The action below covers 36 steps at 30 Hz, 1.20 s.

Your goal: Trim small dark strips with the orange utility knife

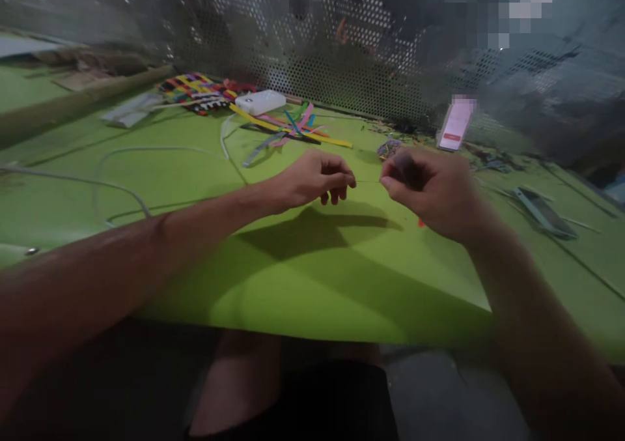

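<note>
The hair-thin, thread-like strand could slip or snap, I judge, if either pinch loosened or the hands pulled apart too hard; being so faint over the bright green, smooth-topped desk, it would be hard to find if dropped. It runs, roughly level, across the short gap between the two sets of fingers, above the desk. The left hand has thumb and forefinger pinched together at one end of it; the right hand pinches the other, with a dark, blurred object in its curl that I cannot identify. Just beyond the right fingers sits a tangled, purplish bundle; flat, multicoloured strips lie beyond the left fingers.
</note>
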Available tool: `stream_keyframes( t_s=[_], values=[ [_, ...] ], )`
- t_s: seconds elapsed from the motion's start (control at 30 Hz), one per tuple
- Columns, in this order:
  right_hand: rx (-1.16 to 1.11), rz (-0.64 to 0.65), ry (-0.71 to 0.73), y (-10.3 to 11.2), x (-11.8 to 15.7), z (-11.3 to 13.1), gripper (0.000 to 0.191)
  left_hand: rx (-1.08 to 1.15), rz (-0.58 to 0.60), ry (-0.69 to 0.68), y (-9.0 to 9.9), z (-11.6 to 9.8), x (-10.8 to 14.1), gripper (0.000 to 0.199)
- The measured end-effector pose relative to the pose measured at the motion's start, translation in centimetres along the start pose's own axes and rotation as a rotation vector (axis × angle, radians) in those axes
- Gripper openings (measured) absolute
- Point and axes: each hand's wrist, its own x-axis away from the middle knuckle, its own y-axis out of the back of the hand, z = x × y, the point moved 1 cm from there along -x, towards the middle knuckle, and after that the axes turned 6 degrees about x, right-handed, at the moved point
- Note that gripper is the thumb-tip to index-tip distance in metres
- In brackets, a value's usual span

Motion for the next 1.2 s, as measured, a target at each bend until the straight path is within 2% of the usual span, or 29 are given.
stream_keyframes(
  t_s=[0.07, 0.13, 0.2, 0.3, 0.4, 0.57, 0.7, 0.83, 0.93, 1.0, 1.03, 1.1, 1.13, 1.17, 1.2],
  values=[
    [0.087, 0.174, -0.028, 0.4, -0.3, -0.8, 0.016, -0.117, 0.004, -0.005, 0.6, 0.8, -0.4, 0.014],
    [0.147, 0.352, -0.117, 0.5, -0.5, -2.0, 0.016, -0.333, 0.008, -0.063, 0.9, 1.5, -0.6, 0.014],
    [0.217, 0.441, -0.199, 0.6, -0.7, -3.2, 0.02, -0.567, 0.019, -0.154, 1.0, 1.9, -0.8, 0.015],
    [0.321, 0.451, -0.289, 0.8, -1.1, -5.1, 0.024, -0.716, 0.022, -0.219, 1.2, 2.3, -0.9, 0.021],
    [0.387, 0.417, -0.385, 1.1, -1.2, -6.9, 0.023, -0.716, -0.003, -0.225, 1.7, 2.6, -1.1, 0.023],
    [0.343, 0.435, -0.512, 1.0, -0.8, -9.1, 0.022, -0.702, -0.037, -0.248, 2.2, 3.0, -1.4, 0.018],
    [0.273, 0.46, -0.438, 0.5, -0.7, -9.7, 0.018, -0.699, -0.03, -0.27, 2.2, 3.4, -1.5, 0.016],
    [0.188, 0.38, -0.385, 0.8, -0.8, -9.0, 0.023, -0.689, -0.001, -0.281, 2.5, 3.8, -1.7, 0.016],
    [0.017, 0.275, -0.342, 2.2, -0.7, -8.2, 0.024, -0.629, 0.053, -0.287, 3.2, 4.0, -1.9, 0.017],
    [-0.124, 0.25, -0.27, 3.7, -0.6, -7.6, 0.029, -0.561, 0.149, -0.269, 3.8, 4.0, -1.9, 0.018],
    [-0.222, 0.253, -0.234, 4.5, -0.6, -7.2, 0.038, -0.529, 0.213, -0.254, 4.0, 3.9, -1.9, 0.018],
    [-0.331, 0.337, -0.219, 5.6, -0.7, -6.4, 0.043, -0.477, 0.331, -0.222, 4.4, 3.6, -1.8, 0.017],
    [-0.312, 0.392, -0.221, 5.7, -0.9, -5.8, 0.045, -0.459, 0.373, -0.213, 4.4, 3.4, -1.7, 0.017],
    [-0.264, 0.464, -0.198, 5.5, -1.2, -5.2, 0.044, -0.446, 0.403, -0.209, 4.4, 3.2, -1.6, 0.016],
    [-0.203, 0.599, -0.154, 4.9, -1.5, -4.4, 0.043, -0.435, 0.422, -0.208, 4.3, 3.0, -1.5, 0.016]
  ],
)
